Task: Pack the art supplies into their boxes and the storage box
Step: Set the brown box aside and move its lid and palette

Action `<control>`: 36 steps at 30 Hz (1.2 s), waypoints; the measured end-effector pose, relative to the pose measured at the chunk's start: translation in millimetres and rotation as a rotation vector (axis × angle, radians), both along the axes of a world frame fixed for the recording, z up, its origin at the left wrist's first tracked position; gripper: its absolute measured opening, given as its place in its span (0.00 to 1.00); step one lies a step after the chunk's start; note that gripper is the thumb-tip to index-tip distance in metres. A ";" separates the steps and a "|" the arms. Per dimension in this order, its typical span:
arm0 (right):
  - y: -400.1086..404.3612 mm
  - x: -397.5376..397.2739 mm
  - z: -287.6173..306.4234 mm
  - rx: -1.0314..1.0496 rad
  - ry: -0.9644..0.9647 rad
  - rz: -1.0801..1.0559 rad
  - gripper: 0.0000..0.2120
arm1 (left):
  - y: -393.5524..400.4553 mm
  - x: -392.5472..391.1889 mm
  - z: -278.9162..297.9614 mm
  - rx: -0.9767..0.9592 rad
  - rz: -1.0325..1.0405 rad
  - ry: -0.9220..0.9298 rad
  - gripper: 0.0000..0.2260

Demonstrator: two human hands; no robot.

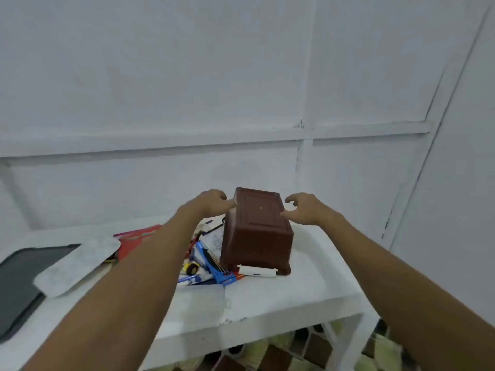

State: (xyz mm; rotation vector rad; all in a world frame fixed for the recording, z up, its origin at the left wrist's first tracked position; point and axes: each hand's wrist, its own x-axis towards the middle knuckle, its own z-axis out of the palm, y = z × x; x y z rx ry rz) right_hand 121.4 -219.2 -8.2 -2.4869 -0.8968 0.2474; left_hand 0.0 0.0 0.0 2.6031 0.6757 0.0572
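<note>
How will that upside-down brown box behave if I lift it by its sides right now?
The brown box looks like rigid moulded plastic, so it should probably stay stiff and feel light. Its walls taper toward the upturned base, so the left hand and right hand may slip upward. Its rim seems propped on the white marker and the supplies, so it may rock.

Storage box [257, 231] is sitting upside down mid-table [308, 287], over a heap of pens [206, 266] spilling out to its left. Marker [257, 271] is lying against its front. Tray [76, 266] and tablet [18, 285] are lying far left.
</note>
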 end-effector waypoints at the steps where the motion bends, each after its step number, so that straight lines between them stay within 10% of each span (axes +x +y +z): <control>1: -2.1 1.6 -6.0 -0.003 0.022 -0.008 0.27 | -1.9 3.1 -7.7 -0.051 0.013 0.014 0.24; 16: 27.5 100.0 -98.7 0.232 0.551 -0.203 0.38 | 41.6 77.7 -90.9 -0.646 0.224 0.033 0.36; 23: 42.1 107.6 -112.6 0.314 0.781 -0.125 0.20 | 46.6 98.5 -109.4 -0.813 0.230 -0.019 0.37; 36: -5.5 139.4 -57.3 0.655 0.648 0.082 0.22 | 3.4 118.3 -41.7 -0.804 0.090 -0.413 0.24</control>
